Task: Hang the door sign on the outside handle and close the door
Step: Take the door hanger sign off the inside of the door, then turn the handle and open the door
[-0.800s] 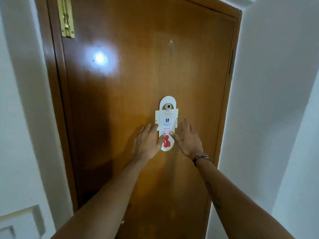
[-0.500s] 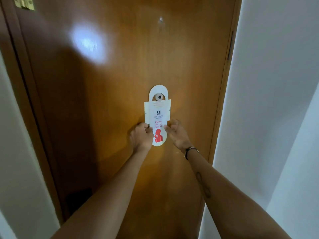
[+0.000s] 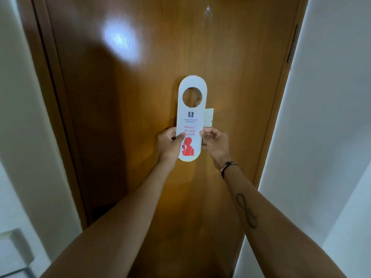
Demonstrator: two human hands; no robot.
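Glossy orange-brown wood fills most of my view: the closed wooden door (image 3: 140, 117) stands straight ahead, with white walls at 3 and 9 o'clock and a bright glare patch toward 11 o'clock.

Near the centre of my view I have the white card door sign with the round hole, red "Please do not disturb" lettering and a red figure (image 3: 191, 117), held upright and flat in front of the door. Both bare hands grip its lower half. My left hand (image 3: 170, 144) sits at the sign's 8 o'clock edge, fingers curled narrow around the card, thumb pressed across the front over the start of the last red word. My right hand (image 3: 215, 144) sits at the sign's 4 o'clock edge, fingertips pinched narrowly on the card's rim, the other fingers loosely bent. A dark cord bracelet (image 3: 227, 167) rings the right wrist, and a dark looped tattoo (image 3: 248, 212) marks that forearm.

Through the sign's hole I see door wood and, at the hole's 4 o'clock rim, a small pale knob-like shape I cannot make out clearly. A small white paper slip (image 3: 209, 117) peeks out from behind the sign at its 3 o'clock side; whether it touches the sign I cannot tell.

At 1 o'clock high on the door is a small metal peephole (image 3: 208, 10).
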